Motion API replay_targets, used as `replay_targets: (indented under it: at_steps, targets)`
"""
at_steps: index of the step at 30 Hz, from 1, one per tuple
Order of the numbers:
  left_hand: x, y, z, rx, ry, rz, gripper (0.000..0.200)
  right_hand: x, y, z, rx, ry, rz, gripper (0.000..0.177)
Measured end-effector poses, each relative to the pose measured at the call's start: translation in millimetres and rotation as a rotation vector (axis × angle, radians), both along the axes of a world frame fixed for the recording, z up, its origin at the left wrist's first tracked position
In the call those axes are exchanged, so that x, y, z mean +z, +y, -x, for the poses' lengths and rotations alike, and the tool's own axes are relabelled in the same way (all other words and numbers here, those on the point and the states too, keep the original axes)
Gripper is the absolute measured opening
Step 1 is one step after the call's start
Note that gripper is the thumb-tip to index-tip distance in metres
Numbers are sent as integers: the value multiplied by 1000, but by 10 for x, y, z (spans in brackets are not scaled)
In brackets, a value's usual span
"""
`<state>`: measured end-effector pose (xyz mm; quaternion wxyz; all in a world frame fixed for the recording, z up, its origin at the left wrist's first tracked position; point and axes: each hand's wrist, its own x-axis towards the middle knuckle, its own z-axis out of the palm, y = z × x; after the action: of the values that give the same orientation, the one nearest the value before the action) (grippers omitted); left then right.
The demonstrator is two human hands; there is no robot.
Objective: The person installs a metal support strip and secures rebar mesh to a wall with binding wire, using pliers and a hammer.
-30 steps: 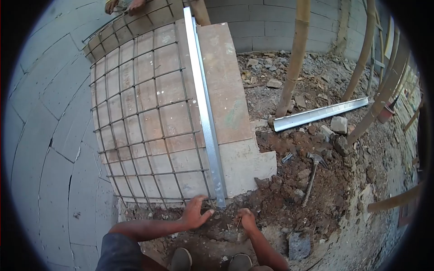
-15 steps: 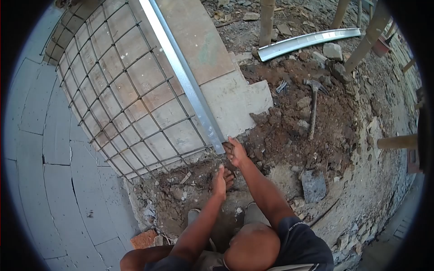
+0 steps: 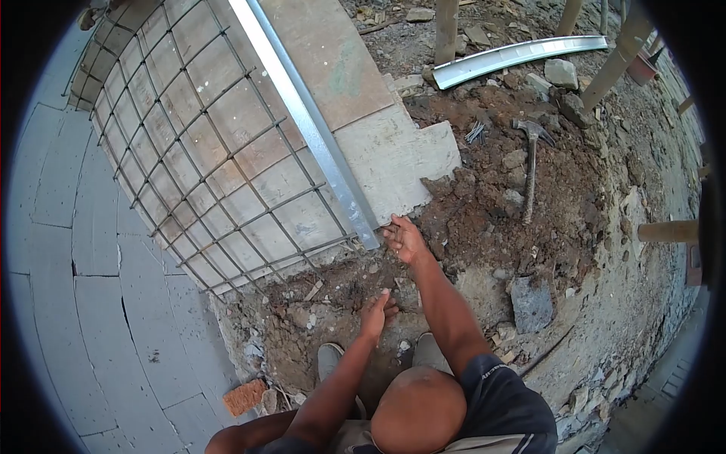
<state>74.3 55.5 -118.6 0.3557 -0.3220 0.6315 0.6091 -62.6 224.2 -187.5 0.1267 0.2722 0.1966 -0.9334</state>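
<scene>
A long shiny metal channel (image 3: pixel 318 136) lies lengthwise on the pale boards (image 3: pixel 378 163), its near end by the boards' lower edge. My right hand (image 3: pixel 406 240) is just right of that end, fingers curled at the corner of the board. Whether the fingertips grip the channel, the board or something small is hidden. Lower and to the left, my left hand (image 3: pixel 376 315) hovers over the dirt with fingers apart, holding nothing. A grid of steel rebar mesh (image 3: pixel 204 151) stretches over the boards left of the channel.
A claw hammer (image 3: pixel 530 170) and a small pile of nails (image 3: pixel 475 132) lie on the dirt to the right. Behind them rests another metal channel (image 3: pixel 522 59) beside wooden posts (image 3: pixel 446 34). Grey blocks (image 3: pixel 94 325) cover the left side. A flat stone (image 3: pixel 532 304) and a brick piece (image 3: pixel 244 397) are nearby.
My left hand has drawn back toward my body, away from the channel's end. My right hand stays beside that end, shifted slightly. The whole view has moved a little.
</scene>
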Motion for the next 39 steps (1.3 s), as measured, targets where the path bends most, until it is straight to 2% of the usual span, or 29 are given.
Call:
replay_targets:
  at_steps: [1,2,4,5,7,11,13,20,21,25,27,28,29,31,34,36,39]
  targets:
    - [25,18,39,-8,20,-12,46,49,39,-5,52,16,-24,30]
    - [53,29,72,-16,39,-22,44,99,55,-22,57,13,-24,30]
    - [110,43,156,1,50,-36,42,165,69,-50,92,-1,-230,29]
    - [138,55,207,16,66,-50,41,183,59,-60,98,0,-232,29]
    - [183,79,300,47,79,-54,40,194,30,-89,-49,-54,-286,30]
    - [246,104,378,47,105,-71,36,115,81,0,-40,-14,-182,32]
    - [229,110,353,17,106,-65,34,93,110,47,2,37,-13,38]
    - [146,130,235,48,37,-73,29,164,216,47,120,14,-23,41]
    - [153,145,261,53,42,-73,29,185,195,58,102,0,-90,40]
    - [223,208,442,106,102,-111,34,200,-38,35,-12,-8,-312,41]
    - [137,190,523,165,98,-143,43,176,-86,-23,-26,-29,-276,44]
    - [27,161,589,190,98,-179,49,136,-130,-19,-23,-118,-258,50]
    - [82,212,668,225,108,-180,54,-30,-230,36,-95,-111,-278,45]
    - [105,304,755,253,169,-212,62,95,-176,98,-45,-45,-347,35]
    - [-9,412,827,301,223,-292,65,231,-73,66,67,-82,-417,36]
    - [-54,485,877,356,217,-336,65,252,-100,58,-23,-30,-343,34]
    - [-119,532,900,386,213,-473,73,59,-45,95,24,-29,-288,32]
